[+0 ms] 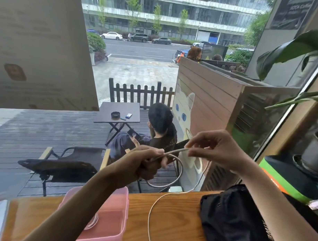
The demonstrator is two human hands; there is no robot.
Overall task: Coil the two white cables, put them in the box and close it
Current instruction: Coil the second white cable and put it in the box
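Holding both hands raised above the table [178,220], we see the left hand [149,163] closed in a fist on the cable [176,176], whose loop hangs under it. The right hand [215,149] pinches the cable's end, which lies nearly level between the hands. The rest drops onto the table beside the open pink box [113,225].
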